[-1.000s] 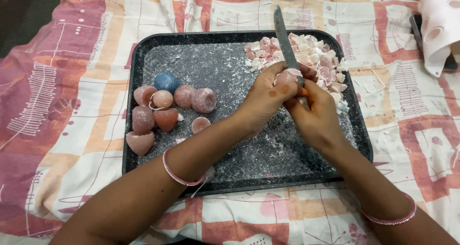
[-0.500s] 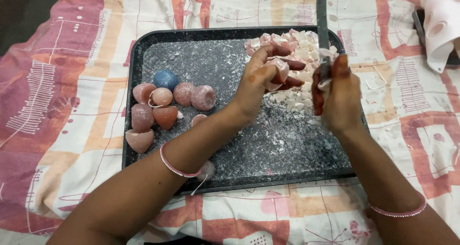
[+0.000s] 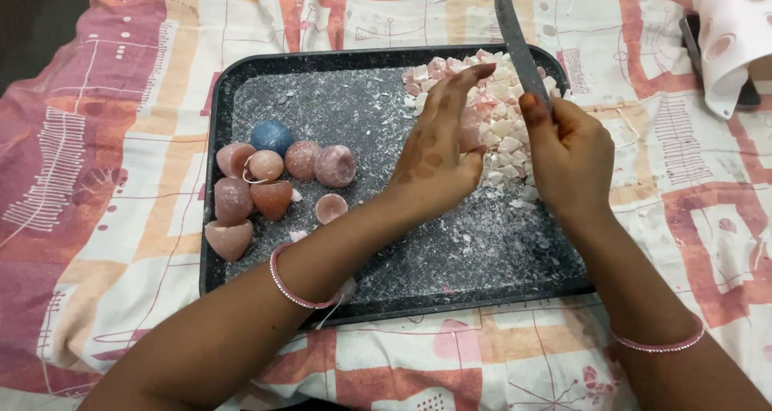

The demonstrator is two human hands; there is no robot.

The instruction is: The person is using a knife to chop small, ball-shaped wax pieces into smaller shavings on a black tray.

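The right hand point(image 3: 572, 158) is closed around the handle of a long grey-bladed knife point(image 3: 519, 45), blade pointing up and away over the far rim of the dark speckled rectangular tray point(image 3: 241, 81), which rests on a patchwork cloth of pink, orange and cream point(image 3: 104, 178) rather than a worktop. The left hand point(image 3: 438, 158) lies flat, fingers stretched and together, palm down on the heap of pale pink and white chopped chips point(image 3: 503, 129) in the tray's far right corner; it grips nothing. By the look of it the step in hand is gathering or pressing the cut pieces into the pile between cuts, and a next cut would call for a fresh piece from the cluster of rounded pink dome-shaped lumps point(image 3: 277, 186) and the one blue ball point(image 3: 271, 136) at the tray's left side, well apart from both hands. Half a second earlier the left hand was lifted with a reddish piece pinched in its fingers; now it is lowered, opened and empty, while the knife stays upright in the right hand
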